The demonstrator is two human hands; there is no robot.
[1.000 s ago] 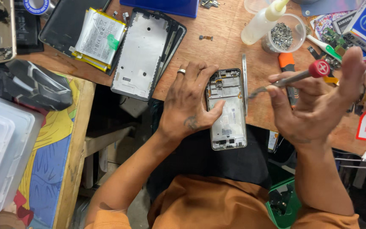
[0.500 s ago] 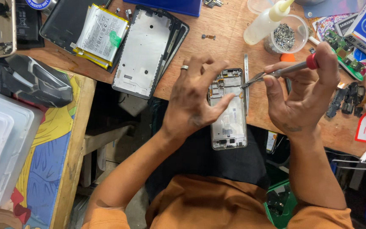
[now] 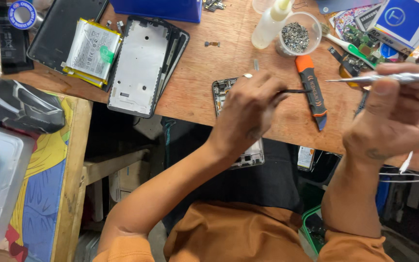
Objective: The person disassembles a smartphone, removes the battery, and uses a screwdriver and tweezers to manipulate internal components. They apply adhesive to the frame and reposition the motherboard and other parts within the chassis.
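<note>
An opened phone frame [image 3: 224, 92] is laid on the wooden bench [image 3: 209, 73], its lower end overhanging the bench edge. Most of the frame is covered by the left hand [image 3: 248, 114], which is pressed down on it; the fingers are pinched closed on a thin black tool [image 3: 294, 90] whose tip is pointed rightward from the frame. Whether this tool is a pair of tweezers cannot be told.

Well to the right of the frame, the right hand [image 3: 398, 116] is raised above the bench. A slim metal screwdriver [image 3: 379, 77] is gripped between thumb and fingers, held level, with its tip directed back toward the frame.

Just right of the frame, an orange-and-grey pry tool [image 3: 311, 90] is laid flat. Above and right of the frame, a clear cup of small screws [image 3: 294, 35] is seen beside a squeeze bottle [image 3: 270, 22]. Left of the frame, a silver phone back chassis [image 3: 139, 65] is stacked on dark panels, and further left a phone battery [image 3: 92, 48] is rested on a black panel.
</note>
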